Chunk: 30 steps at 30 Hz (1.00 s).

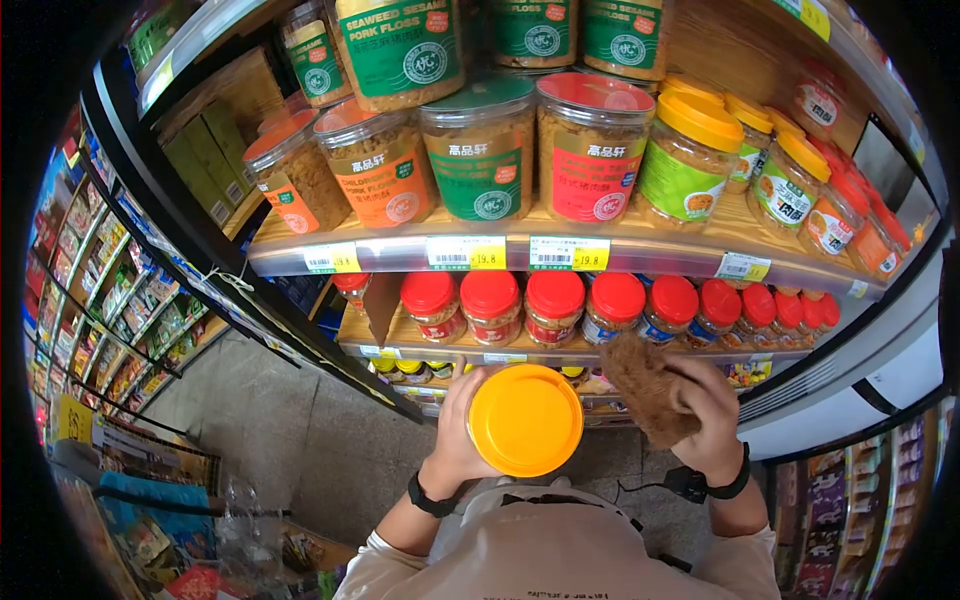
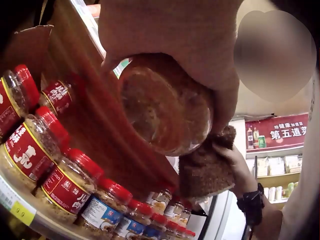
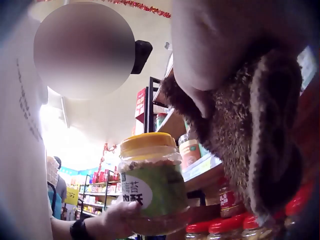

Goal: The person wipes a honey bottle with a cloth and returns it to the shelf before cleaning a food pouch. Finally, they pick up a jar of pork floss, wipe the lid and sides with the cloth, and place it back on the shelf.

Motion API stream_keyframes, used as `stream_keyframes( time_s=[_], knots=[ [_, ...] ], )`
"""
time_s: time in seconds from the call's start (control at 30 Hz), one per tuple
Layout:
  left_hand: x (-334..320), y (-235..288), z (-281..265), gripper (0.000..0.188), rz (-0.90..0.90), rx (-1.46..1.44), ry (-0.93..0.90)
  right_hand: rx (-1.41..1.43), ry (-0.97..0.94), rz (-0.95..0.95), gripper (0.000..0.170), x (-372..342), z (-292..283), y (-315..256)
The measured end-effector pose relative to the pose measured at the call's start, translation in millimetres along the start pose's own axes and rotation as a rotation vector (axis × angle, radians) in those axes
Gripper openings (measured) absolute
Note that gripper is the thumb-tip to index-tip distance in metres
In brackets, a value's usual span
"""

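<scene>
My left hand (image 1: 456, 428) grips a clear plastic jar with a yellow lid (image 1: 526, 420), upright in front of my body. Its green label and crumbly brown filling show in the right wrist view, where the jar (image 3: 152, 192) rests in the curled left fingers. From the left wrist the jar's clear bottom (image 2: 160, 107) is visible. My right hand (image 1: 710, 408) holds a fuzzy brown cloth (image 1: 645, 388), bunched between thumb and fingers, to the right of the jar. In the right wrist view the cloth (image 3: 235, 135) hangs in folds below that hand.
Ahead, an upper shelf (image 1: 480, 258) carries pork floss tubs (image 1: 480, 150) and yellow-lidded green-label jars (image 1: 690, 160). Red-lidded jars (image 1: 490, 300) line the shelf below. A black shelf post (image 1: 130, 180) stands left, above the grey floor (image 1: 300, 420).
</scene>
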<state>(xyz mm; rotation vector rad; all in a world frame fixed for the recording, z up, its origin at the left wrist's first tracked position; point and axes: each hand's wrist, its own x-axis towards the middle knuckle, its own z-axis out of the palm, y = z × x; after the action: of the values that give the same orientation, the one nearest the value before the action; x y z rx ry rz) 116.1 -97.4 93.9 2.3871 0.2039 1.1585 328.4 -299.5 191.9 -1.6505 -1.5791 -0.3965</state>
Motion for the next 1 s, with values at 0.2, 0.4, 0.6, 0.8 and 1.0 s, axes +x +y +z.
stream_keyframes(
  time_s=[0.2, 0.4, 0.6, 0.8, 1.0],
  knots=[
    [-22.4, -27.6, 44.4, 0.101, -0.613, -0.92, -0.496, 0.384, 0.015, 0.21, 0.058, -21.6, 17.8, 0.3],
    [19.3, 32.6, 21.1, 0.115, -0.093, -0.861, -0.17, 1.477, -0.25, 0.437, 0.081, -32.1, 61.1, -7.1],
    [8.8, 22.8, 18.7, 0.122, -0.115, -0.782, -0.398, 1.35, -0.413, 0.439, 0.102, -34.9, 70.2, 7.1],
    [9.7, 27.9, 27.6, 0.12, -0.076, -0.848, -0.245, 1.414, -0.374, 0.557, 0.087, -57.6, 91.4, 17.1],
    [24.9, 32.2, 2.9, 0.119, 0.143, -0.574, -0.041, 1.366, -0.314, 0.793, 0.061, -47.2, 92.9, 2.9]
  ],
)
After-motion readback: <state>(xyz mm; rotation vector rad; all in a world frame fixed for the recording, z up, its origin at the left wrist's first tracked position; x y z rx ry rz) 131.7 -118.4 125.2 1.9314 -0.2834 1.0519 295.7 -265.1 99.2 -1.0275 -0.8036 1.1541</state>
